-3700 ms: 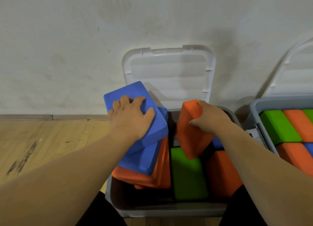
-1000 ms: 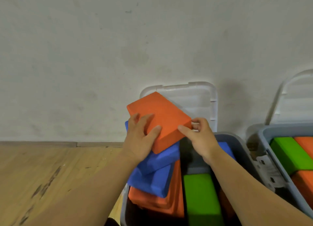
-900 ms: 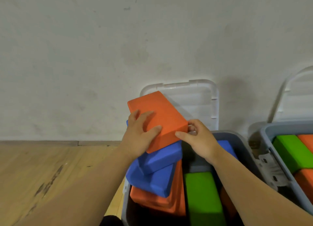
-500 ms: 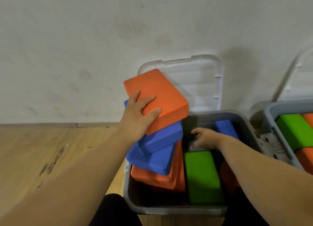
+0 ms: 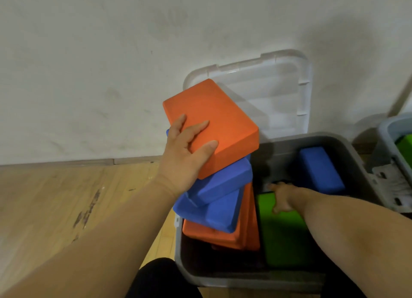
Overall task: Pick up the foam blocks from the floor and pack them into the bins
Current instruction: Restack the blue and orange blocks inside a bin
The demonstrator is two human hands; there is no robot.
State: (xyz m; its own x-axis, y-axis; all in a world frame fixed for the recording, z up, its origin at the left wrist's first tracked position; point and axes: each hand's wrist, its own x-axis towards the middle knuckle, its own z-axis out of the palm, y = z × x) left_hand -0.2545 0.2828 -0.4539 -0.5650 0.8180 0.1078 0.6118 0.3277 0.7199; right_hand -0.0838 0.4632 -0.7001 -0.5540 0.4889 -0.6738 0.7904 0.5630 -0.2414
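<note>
My left hand (image 5: 188, 155) lies flat on an orange foam block (image 5: 214, 123) that tops a leaning stack of two blue blocks (image 5: 218, 193) and orange blocks (image 5: 234, 233) at the left side of the grey bin (image 5: 356, 157). My right hand (image 5: 282, 197) reaches down into the bin, fingers resting on the far end of a green block (image 5: 285, 237). Whether it grips the block I cannot tell. Another blue block (image 5: 320, 170) lies at the bin's far right.
The bin's clear lid (image 5: 274, 92) leans open against the white wall. A second grey bin (image 5: 392, 132) with a green block stands at the right edge. Wooden floor (image 5: 66, 204) spreads to the left. My dark-clothed knee (image 5: 160, 277) is at the bottom.
My right hand left the orange top block and went down into the bin onto the green block. My left hand stayed on the orange block, steadying the stack.
</note>
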